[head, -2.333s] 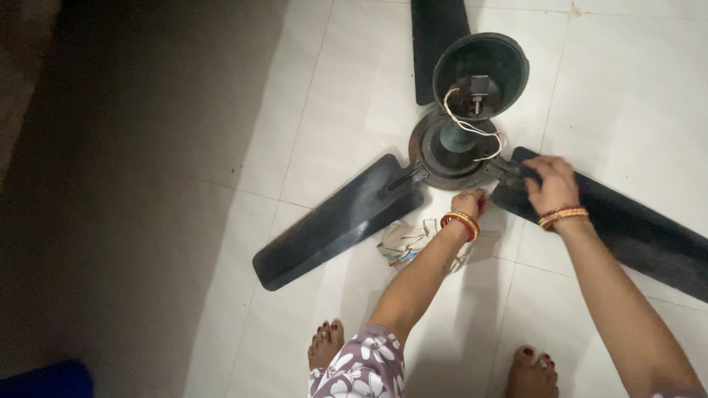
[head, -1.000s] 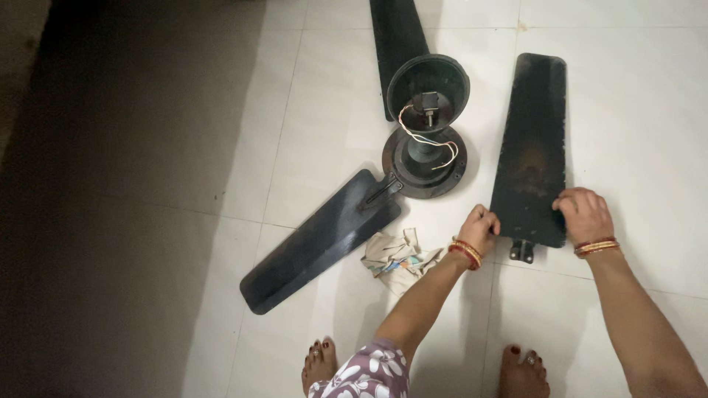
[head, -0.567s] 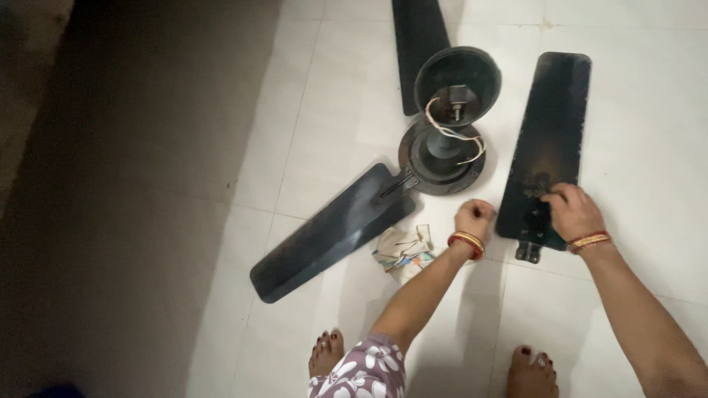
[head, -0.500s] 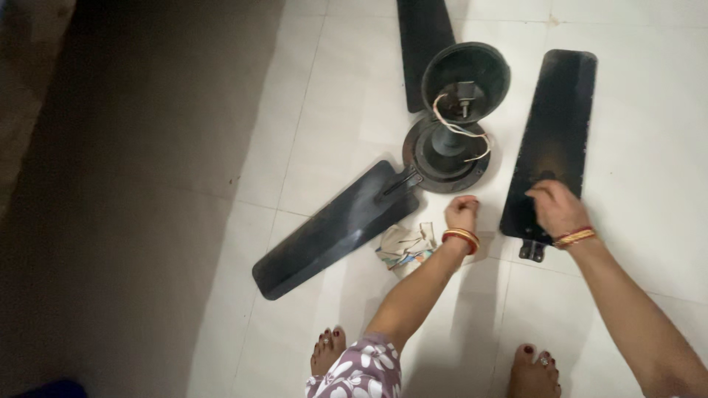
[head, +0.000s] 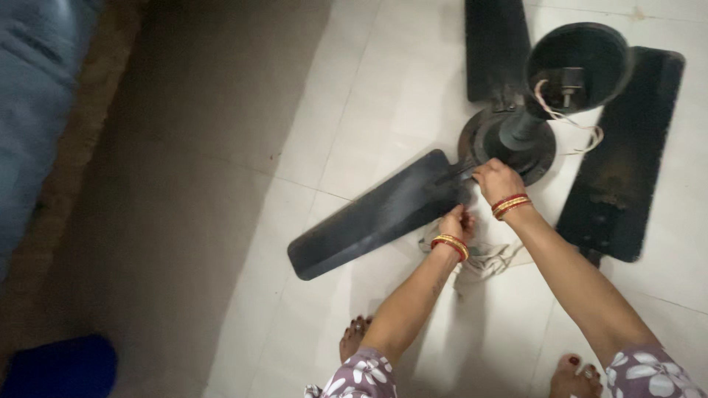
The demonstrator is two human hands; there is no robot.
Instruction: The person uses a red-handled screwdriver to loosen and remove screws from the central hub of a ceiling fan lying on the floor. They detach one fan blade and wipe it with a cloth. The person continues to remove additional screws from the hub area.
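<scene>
A person is standing over a dismantled ceiling fan lying on a pale tiled floor, seen from above. The fan's motor hub (head: 512,144) is sitting right of centre in the upper half of the frame, with a dark cup-shaped cover (head: 579,63) tilting on the rod above it and loose pale wires (head: 571,121) trailing out. One blade (head: 376,217) is stretching from the hub down toward the centre-left of the frame, attached at the hub end. A second blade (head: 495,48) is pointing up out of the top edge. A third blade (head: 623,158) is lying loose at the right, beside the hub.

The right hand (head: 498,180) is resting at the lower-left rim of the hub, where the centre-left blade joins it, fingers curling down onto the joint; whether it is gripping anything cannot be told. The left hand (head: 457,221) is sitting just below it, closed in a loose fist against the blade's root, and what it is holding, if anything, is hidden. Both wrists are wearing red and gold bangles.

A crumpled pale cloth (head: 483,254) is lying on the floor under the forearms. Bare feet are showing at the bottom edge. A blue object (head: 55,365) is sitting in the lower-left corner
</scene>
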